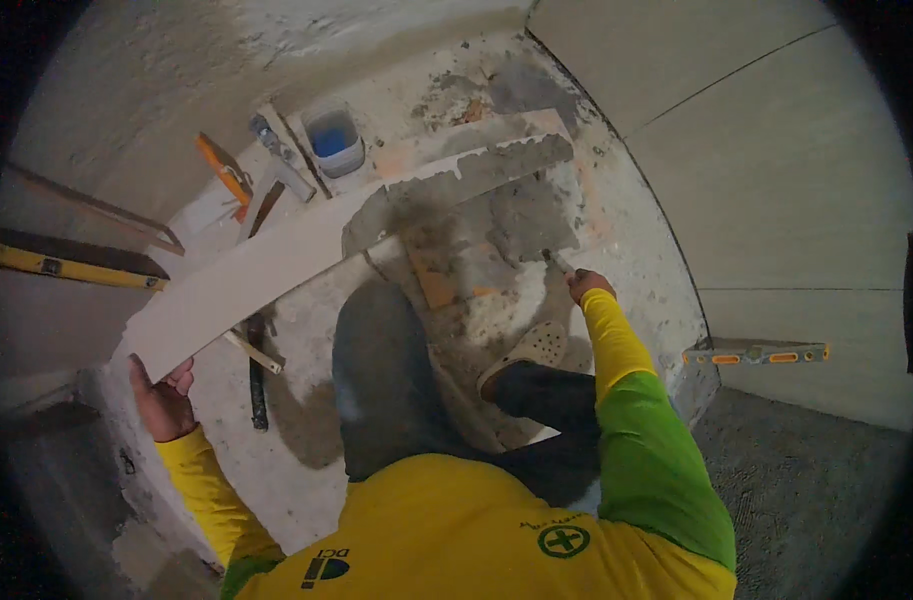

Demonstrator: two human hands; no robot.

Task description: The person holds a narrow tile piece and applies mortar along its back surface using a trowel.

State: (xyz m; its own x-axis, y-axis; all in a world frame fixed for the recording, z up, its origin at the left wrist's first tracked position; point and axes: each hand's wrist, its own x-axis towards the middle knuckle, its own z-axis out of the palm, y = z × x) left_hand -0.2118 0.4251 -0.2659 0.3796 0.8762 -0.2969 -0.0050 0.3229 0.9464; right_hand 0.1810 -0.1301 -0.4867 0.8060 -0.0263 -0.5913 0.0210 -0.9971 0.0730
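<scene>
Head view: a person in a yellow and green shirt (456, 500) works low over a pale rough floor (246, 455), one leg bent near the middle
Pale board (231, 285): long, narrow, flat and off-white, lying aslant from the left hand up to the far right, between the person and the blue-lined tub; its left stretch is smooth and bare
Grey mortar (401, 205): spread thick and ragged-edged over the right part of the pale board, with a pale strip showing along the far edge
Left hand (166, 400): part-curled around the near left corner of the board, thumb at the end and fingers by the near edge
Right hand (590, 286): closed around the handle of a small hand tool (558, 264), held just beside a grey mortar patch on the floor (536, 225); its blade is hard to make out
Blue-lined tub (333, 145): whitish, open-topped, set beyond the board, blue inside; I cannot tell whether that is liquid
Tools by the tub: a grey-headed hammer-like tool (294, 182) and an orange-handled one (224, 170)
Near edge: a black rod (259, 395) and a wooden stick (253, 352)
Levels: a yellow level (86, 270) at left, a grey and orange level (756, 354) at right
Markings: dark lettering and a round green cross emblem (563, 541) on the shirt
</scene>
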